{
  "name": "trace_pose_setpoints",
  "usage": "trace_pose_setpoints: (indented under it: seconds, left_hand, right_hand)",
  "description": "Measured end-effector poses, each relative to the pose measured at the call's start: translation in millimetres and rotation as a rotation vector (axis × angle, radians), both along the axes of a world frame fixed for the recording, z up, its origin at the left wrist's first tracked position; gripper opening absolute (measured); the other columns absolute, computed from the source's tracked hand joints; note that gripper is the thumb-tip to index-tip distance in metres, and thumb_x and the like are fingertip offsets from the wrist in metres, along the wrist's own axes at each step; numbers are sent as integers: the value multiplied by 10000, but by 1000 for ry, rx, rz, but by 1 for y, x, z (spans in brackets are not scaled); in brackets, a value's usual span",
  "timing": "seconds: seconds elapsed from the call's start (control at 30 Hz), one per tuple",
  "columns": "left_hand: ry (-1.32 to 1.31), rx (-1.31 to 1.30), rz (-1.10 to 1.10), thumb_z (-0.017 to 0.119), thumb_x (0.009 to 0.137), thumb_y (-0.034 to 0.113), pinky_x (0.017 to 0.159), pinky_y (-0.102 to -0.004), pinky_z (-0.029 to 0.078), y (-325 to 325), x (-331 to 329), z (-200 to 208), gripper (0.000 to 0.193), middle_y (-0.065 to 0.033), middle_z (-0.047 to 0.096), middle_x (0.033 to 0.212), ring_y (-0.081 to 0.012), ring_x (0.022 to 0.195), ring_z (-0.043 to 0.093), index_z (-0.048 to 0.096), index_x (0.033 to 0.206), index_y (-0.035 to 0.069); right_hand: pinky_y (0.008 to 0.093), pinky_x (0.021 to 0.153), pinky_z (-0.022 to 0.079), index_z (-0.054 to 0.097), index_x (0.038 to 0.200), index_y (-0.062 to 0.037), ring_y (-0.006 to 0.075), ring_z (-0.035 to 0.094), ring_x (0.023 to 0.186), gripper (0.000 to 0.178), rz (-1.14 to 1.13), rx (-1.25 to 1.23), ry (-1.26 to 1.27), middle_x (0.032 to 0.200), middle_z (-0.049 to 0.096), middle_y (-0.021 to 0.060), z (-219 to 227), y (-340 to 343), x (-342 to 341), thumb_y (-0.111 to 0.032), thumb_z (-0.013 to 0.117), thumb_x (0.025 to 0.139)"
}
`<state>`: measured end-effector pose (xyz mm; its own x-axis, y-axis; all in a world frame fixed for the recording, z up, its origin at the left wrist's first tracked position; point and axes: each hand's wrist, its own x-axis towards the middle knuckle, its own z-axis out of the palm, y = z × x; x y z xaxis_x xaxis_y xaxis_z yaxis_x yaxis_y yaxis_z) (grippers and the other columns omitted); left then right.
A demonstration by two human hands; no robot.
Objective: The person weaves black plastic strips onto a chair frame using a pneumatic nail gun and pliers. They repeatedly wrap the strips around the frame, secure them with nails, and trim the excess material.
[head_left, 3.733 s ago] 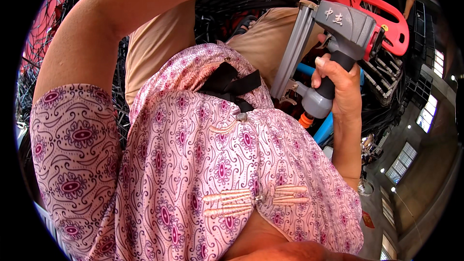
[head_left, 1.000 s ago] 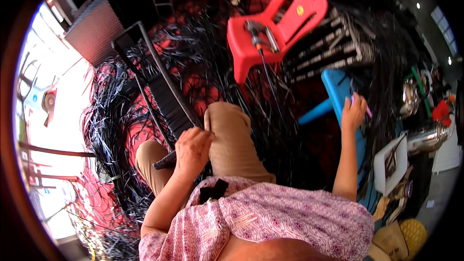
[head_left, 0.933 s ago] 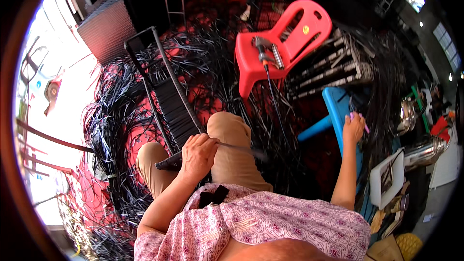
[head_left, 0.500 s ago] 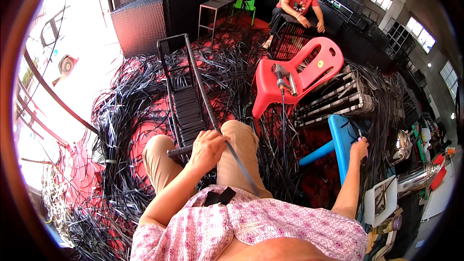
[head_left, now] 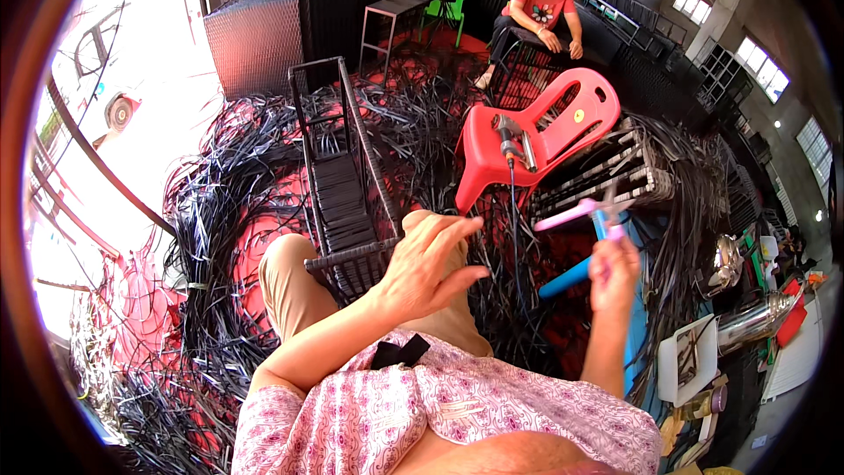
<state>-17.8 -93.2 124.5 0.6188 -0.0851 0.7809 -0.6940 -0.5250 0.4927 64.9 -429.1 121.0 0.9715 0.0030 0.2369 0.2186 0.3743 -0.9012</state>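
Note:
My right hand is raised over the blue stool at my right and grips scissors with pink handles, which stand spread apart and are slightly blurred. My left hand hovers over my knee, its fingers apart and nothing held in them. Just beyond it stands a black furniture frame, partly wrapped and woven with flat black strips, its near end at my knees. The blue stool lies tipped, partly hidden behind my right forearm.
A red plastic chair ahead carries a corded power tool. Loose black strips cover much of the red floor. Another person sits at the back. At right are a white tray and a metal flask.
My right hand has lifted from the blue stool, bringing up the pink-handled scissors. My left hand has let go of the black strip and opened, moving slightly right.

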Motion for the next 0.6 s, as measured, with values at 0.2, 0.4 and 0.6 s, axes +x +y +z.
trace_pose_setpoints:
  seconds: [0.2,0.4,0.6]
  left_hand:
    - [577,-355,-364,620,978,451,985,-417,462,-12,7,-12,617,-182,661,1162,-335,1126,595,553,1343,-41]
    - [357,-277,-90,563,1022,440,1173,-492,298,-20,-2,-48,605,-210,477,1426,-377,1379,385,508,1415,-17]
    - [305,-180,40,548,1014,456,1181,-493,300,-28,0,-60,686,-227,404,1506,-401,1413,380,401,1510,5]
  right_hand:
    - [197,443,304,591,1234,-14,61,410,544,454,539,364,101,857,590,22,-39,125,-43,-306,758,929]
    - [446,1128,413,325,1568,-15,285,492,1396,835,655,220,121,1544,460,172,-56,141,-61,-541,609,985]
    - [493,1210,314,280,1593,-24,322,412,1460,960,760,487,273,1606,372,204,-70,133,-60,-681,557,951]
